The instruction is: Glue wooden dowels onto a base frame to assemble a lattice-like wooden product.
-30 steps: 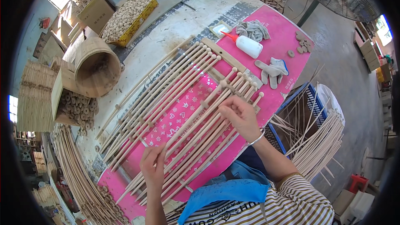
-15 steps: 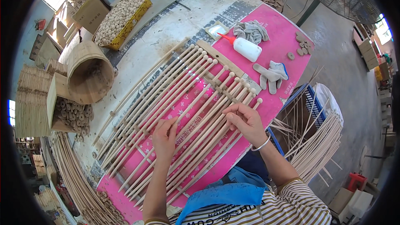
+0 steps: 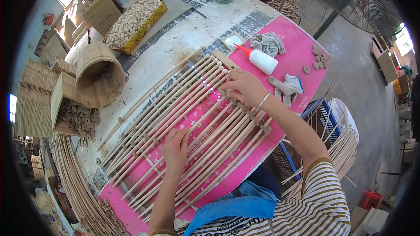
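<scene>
Head view: right hand (image 3: 245, 88) rests palm down on the upper right end of the rod panel (image 3: 183, 135), fingers curled and pointing left, tips pressing on the crossbar (image 3: 245, 105) near the rounded rod ends; whether it pinches a single rod cannot be told. A thin bracelet sits on that wrist. Left hand (image 3: 176, 147) lies flat near the panel's middle, fingers together and extended up along the rods, pressing down, nothing pinched.

The panel is a row of pale wooden rods lying side by side on the pink mat (image 3: 302, 48) and grey table (image 3: 192, 30). Long axis runs lower left to upper right, parallel to the left forearm. The crossbar cuts across the rods, running from upper left down to lower right. Right hand is nearer the rod tips and crossbar; left hand is nearer the free lower halves of the rods.

Glue bottle (image 3: 261, 60), white with red nozzle, lies just above and right of the right hand, apart from it. Grey gloves (image 3: 286, 88) lie just beside the right wrist. Small wooden discs (image 3: 318, 57) sit farther right. A round bamboo basket (image 3: 99, 78) lies on its side, well left of the panel.
</scene>
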A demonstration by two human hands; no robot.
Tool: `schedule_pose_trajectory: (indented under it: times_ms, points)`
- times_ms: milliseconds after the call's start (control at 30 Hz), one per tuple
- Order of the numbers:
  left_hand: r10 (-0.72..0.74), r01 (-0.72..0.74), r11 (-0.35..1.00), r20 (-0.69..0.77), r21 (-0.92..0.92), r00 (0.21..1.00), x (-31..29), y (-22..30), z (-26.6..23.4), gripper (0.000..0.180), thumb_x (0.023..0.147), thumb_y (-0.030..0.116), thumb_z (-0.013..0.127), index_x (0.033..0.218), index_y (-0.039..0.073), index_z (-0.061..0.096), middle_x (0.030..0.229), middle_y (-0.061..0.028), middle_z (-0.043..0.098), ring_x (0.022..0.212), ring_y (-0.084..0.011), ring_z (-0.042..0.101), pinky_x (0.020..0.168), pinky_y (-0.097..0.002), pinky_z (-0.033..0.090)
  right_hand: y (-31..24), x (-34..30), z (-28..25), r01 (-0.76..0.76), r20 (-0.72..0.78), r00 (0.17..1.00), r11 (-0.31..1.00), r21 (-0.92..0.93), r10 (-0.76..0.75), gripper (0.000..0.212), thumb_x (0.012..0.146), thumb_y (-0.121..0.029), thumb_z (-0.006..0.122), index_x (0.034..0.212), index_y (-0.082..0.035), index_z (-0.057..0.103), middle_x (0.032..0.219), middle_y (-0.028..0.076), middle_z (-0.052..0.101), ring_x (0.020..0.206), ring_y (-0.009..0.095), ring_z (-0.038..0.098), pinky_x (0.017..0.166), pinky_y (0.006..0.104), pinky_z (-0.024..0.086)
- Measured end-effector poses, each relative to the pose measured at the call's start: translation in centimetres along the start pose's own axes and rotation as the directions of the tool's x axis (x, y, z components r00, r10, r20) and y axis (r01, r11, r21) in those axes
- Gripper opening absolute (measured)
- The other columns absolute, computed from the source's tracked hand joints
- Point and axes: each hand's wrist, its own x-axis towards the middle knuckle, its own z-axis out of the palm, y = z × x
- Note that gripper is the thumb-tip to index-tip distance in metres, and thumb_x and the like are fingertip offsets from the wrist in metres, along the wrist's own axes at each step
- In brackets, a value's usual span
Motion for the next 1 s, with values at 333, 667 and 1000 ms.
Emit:
schedule_pose_trajectory:
  times_ms: [333,667,1000]
  points:
    - [0.018,-0.018,1.000,-0.006,0.007,1.000,0.0,-0.4,-0.1,0.018,0.096,0.010,0.068,0.113,0.008,0.075,0.094,-0.0089,0.064,0.081,-0.0283,0.067,0.069,-0.0396,0.052,1.7,1.8,0.4,0.003,0.217,0.976,1.000,-0.018,0.001,0.018,0.079,-0.021,0.079,0.098,-0.019,0.080,0.102,0.003,0.064,0.108,0.024,0.060,0.093,0.0406,0.050]
    - [0.102,-0.097,0.986,-0.034,0.134,0.994,-0.4,-0.3,-1.2,0.031,0.092,0.011,0.072,0.123,0.013,0.074,0.104,-0.0083,0.065,0.101,-0.0308,0.064,0.091,-0.0462,0.049,2.3,1.1,0.3,0.029,0.198,0.980,0.998,0.047,-0.037,0.022,0.078,-0.015,0.082,0.099,-0.012,0.076,0.095,0.006,0.062,0.102,0.028,0.060,0.090,0.0423,0.049]
    - [0.163,-0.105,0.892,-0.097,0.440,0.982,-1.6,-5.0,-4.7,0.042,0.082,0.002,0.074,0.123,0.011,0.073,0.112,-0.0059,0.062,0.107,-0.0278,0.060,0.092,-0.0426,0.048,-1.8,-0.9,-1.9,-0.081,0.026,0.997,0.977,0.197,0.077,0.019,0.090,-0.017,0.071,0.108,-0.010,0.074,0.101,0.008,0.068,0.100,0.028,0.066,0.086,0.0409,0.053]
